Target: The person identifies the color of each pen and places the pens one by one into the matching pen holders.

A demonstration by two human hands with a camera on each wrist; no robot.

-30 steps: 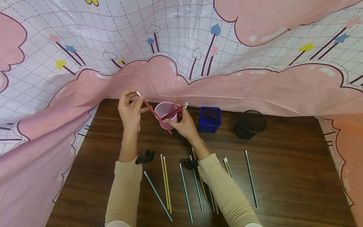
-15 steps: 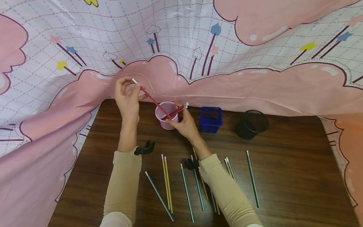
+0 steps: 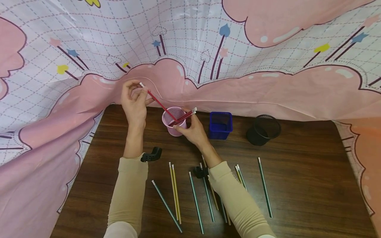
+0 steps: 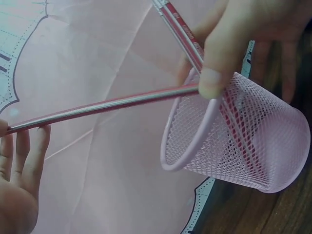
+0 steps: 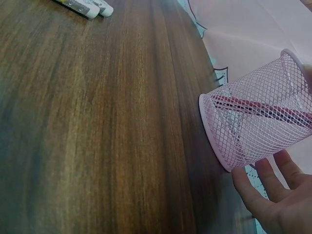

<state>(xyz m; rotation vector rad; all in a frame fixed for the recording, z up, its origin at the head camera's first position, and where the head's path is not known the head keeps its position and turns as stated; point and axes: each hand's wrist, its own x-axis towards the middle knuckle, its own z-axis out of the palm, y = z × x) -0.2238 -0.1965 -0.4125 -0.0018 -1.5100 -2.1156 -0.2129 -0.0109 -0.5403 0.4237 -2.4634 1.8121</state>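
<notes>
Up at the left in the head view, my left hand (image 3: 134,102) pinches a red pencil (image 3: 159,103) near its white eraser end. That pencil slants down to the right, its lower end right at the rim of a pink mesh pencil cup (image 4: 234,146). My right hand (image 3: 193,129) grips the cup, the thumb over its rim in the left wrist view and other fingers around its side. More red pencils (image 3: 188,114) lean in the cup beside that thumb, erasers up and to the right. Through the mesh their lower ends show near the base.
Right of the cup stand a blue square holder (image 3: 220,127) and a black mesh cup (image 3: 262,130). Several green pencils (image 3: 194,201) and gold pencils (image 3: 175,195) lie on the wooden table (image 3: 309,172), some partly hidden under my right forearm. A patterned cloth (image 3: 268,92) hangs behind.
My left hand has risen with the red pencil, whose lower end has gone from in front of the cup to its rim. My right hand stays on the cup.
</notes>
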